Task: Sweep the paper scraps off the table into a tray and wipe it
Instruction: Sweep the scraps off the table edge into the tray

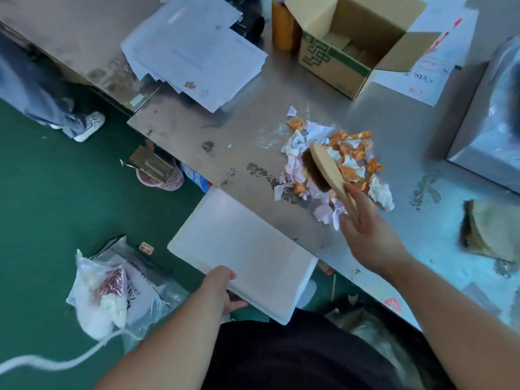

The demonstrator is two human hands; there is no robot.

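A heap of white and orange paper scraps (pixel 353 156) lies on the metal table (pixel 239 130). My right hand (pixel 365 229) grips the handle of a wooden brush (pixel 323 167), whose bristles rest on the left side of the heap. My left hand (pixel 219 288) holds the near corner of a white tray (pixel 242 249) against the table's edge, just below and left of the scraps. The tray holds nothing.
An open cardboard box (pixel 357 43) and an orange bottle (pixel 282 26) stand at the back, with a stack of papers (pixel 194 49) to their left. A folded cloth (pixel 492 229) lies at the right. A plastic bag (pixel 112 288), pink basket (pixel 161 178) and someone's feet (pixel 84 125) are on the green floor.
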